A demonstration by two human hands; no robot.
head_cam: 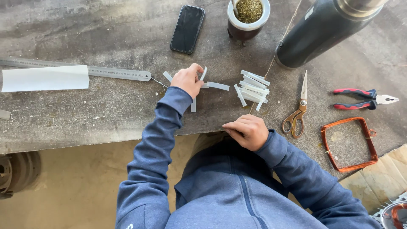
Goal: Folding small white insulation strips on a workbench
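Observation:
My left hand (188, 79) reaches out over the grey worktable (106, 110) and pinches a thin white paper strip (203, 74) among a few loose strips (217, 86). A small pile of several cut white strips (253, 88) lies just right of it. My right hand (247, 131) rests closed at the table's near edge with nothing visible in it. Both arms wear blue sleeves.
A metal ruler (106, 72) and a white paper sheet (44, 78) lie at the left. A dark phone (187, 29), a cup of green herb (248, 17) and a dark flask (322, 29) stand at the back. Scissors (299, 108), red-handled pliers (364, 98) and a copper wire coil (349, 144) lie right.

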